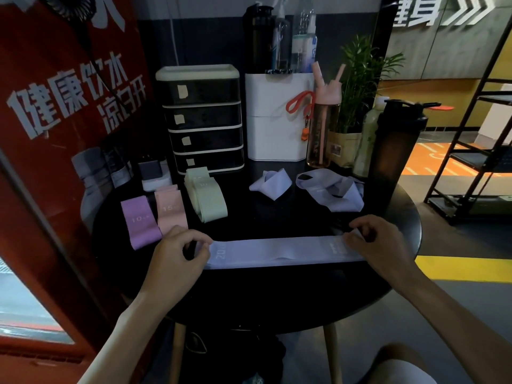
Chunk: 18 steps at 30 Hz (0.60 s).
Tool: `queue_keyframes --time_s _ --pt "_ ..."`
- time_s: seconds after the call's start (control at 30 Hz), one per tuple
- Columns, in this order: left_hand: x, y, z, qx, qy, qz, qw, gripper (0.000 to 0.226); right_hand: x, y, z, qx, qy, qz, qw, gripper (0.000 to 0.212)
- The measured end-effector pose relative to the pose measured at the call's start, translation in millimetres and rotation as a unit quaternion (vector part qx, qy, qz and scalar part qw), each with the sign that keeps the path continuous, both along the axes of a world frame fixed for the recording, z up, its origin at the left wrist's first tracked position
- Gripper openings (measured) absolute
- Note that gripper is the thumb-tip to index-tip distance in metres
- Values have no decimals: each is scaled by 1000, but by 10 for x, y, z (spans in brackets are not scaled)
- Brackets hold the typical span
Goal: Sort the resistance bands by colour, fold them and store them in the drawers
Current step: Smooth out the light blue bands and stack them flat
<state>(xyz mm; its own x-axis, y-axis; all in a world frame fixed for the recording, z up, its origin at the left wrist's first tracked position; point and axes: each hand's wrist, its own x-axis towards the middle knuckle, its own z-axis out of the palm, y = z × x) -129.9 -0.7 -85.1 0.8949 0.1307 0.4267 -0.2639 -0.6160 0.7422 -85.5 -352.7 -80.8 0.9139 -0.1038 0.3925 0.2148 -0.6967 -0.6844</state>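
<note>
Left hand (177, 252) and right hand (374, 236) pinching ends of lavender band (277, 252) flat at table's (277, 300) six o'clock; drawers (203, 120) at eleven o'clock

The person's forearms (133, 314) are bare from the picture's lower edge to the wrists, and the left hand (177, 252) and right hand (378, 239) are bare as well. At lower right a bare knee (388, 354) adjoins pale whitish cloth (401, 374), apparently shorts.
</note>
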Motion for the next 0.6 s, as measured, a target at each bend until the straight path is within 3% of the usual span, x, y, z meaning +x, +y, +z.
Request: queue_keyframes --time_s 0.13,0.23,0.3,0.4,0.6 --pt "11 57 -24 32 37 -74 996 28 42 -24 0 -20 14 -4 1000 23" --pt "25 179 -47 64 82 -142 984 45 65 -109 -4 -25 82 -6 996 44" --pt "62 251 -53 96 91 -163 978 52 63 -170 -25 -87 130 -17 988 53" --pt "119 307 -14 113 96 -191 970 50 63 -201 -12 -139 169 -21 976 52" --pt "179 374 90 102 115 -211 965 37 102 -188 75 -103 186 -4 977 50"
